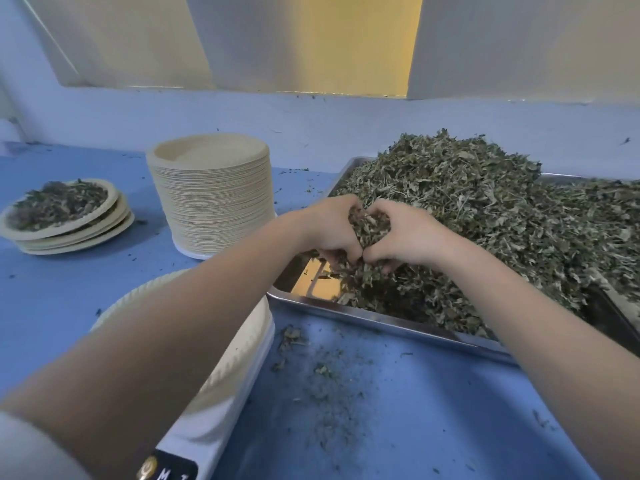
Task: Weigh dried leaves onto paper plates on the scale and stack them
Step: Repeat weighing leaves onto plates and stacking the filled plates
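A big heap of dried leaves (485, 216) fills a metal tray (367, 318) on the right. My left hand (325, 230) and my right hand (405, 237) are pressed together at the heap's near-left edge, fingers curled around a clump of leaves held between them. A paper plate (239, 344) lies on the white scale (207, 441) at the lower left, mostly hidden under my left forearm. At the far left sits a short stack of leaf-filled plates (69, 216).
A tall stack of unused paper plates (211, 192) stands behind the scale. Leaf crumbs (322, 375) are scattered over the blue table (415, 410) in front of the tray. A pale wall runs along the back edge.
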Demonstrator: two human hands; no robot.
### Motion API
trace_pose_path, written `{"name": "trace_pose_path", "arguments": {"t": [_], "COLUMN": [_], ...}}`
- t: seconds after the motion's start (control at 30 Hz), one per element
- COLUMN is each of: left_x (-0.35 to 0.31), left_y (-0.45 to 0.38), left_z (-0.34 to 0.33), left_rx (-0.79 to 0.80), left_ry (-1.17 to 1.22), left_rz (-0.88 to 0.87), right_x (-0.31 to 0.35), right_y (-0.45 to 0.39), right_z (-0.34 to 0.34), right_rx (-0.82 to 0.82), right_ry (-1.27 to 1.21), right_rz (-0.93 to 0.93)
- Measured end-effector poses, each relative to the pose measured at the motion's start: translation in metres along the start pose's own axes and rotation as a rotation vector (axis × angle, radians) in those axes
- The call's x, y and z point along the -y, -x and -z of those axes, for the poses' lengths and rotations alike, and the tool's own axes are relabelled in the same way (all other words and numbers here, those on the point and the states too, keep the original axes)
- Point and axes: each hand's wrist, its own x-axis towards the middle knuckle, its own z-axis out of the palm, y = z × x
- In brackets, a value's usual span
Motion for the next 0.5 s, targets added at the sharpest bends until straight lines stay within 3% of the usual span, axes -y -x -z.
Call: {"name": "trace_pose_path", "arguments": {"t": [0.23,0.5], "left_x": [-0.002,-0.014], "left_y": [0.013,0.042], "left_z": [-0.005,0.030], "left_rx": [0.033,-0.111], "left_ry": [0.025,0.065], "left_rz": [0.025,-0.030], "right_x": [0.012,0.055], "right_y": [0.009,0.019], "right_z": [-0.002,0.008], "right_rx": [0.013,-0.079], "right_ry": [-0.021,0.078], "right_rz": [-0.015,0.149]}}
